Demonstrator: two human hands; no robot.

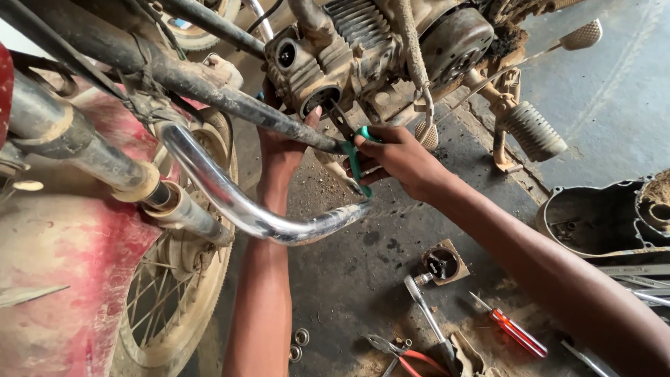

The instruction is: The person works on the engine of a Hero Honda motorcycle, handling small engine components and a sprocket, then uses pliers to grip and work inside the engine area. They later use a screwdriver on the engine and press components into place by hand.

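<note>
As gripped in the right hand [398,157]: green-handled pliers [354,150], jaws at the dusty engine [349,49].

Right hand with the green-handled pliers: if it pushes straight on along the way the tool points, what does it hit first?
Most likely the engine's round port: the right hand aims the pliers up-left, their tips almost at it. Depth is unclear.

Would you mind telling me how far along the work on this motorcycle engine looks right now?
Done: an engine cover already lies off on the floor, with a piston beside it. In hand: the right hand works green-handled pliers at an open port of the engine, while the left hand braces beneath. Left: the engine remains opened; red screwdriver and wrench wait nearby.
</note>
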